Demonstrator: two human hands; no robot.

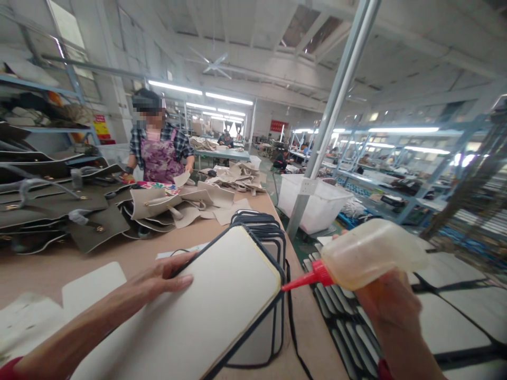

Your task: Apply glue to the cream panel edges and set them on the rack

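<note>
My left hand (174, 275) grips the left edge of a pale panel with dark edging (214, 285), thumb on top and fingers curled beneath. The panel is tilted toward me. In my right hand (390, 303) is a translucent squeeze bottle (368, 253) with a red pointed nozzle, lying nearly sideways. Its tip meets the panel's right corner, where a thin yellowish line runs along the border. Under and behind the panel lies a stack of similar dark-edged panels (259, 227).
Grey-beige cut pieces (194, 203) and dark bag parts (47, 206) are heaped across the table (317, 338). A co-worker (160, 142) in a purple apron stands beyond. Right of the table are more pale panels (451, 322), a metal post (317, 148) and a white bin (325, 203).
</note>
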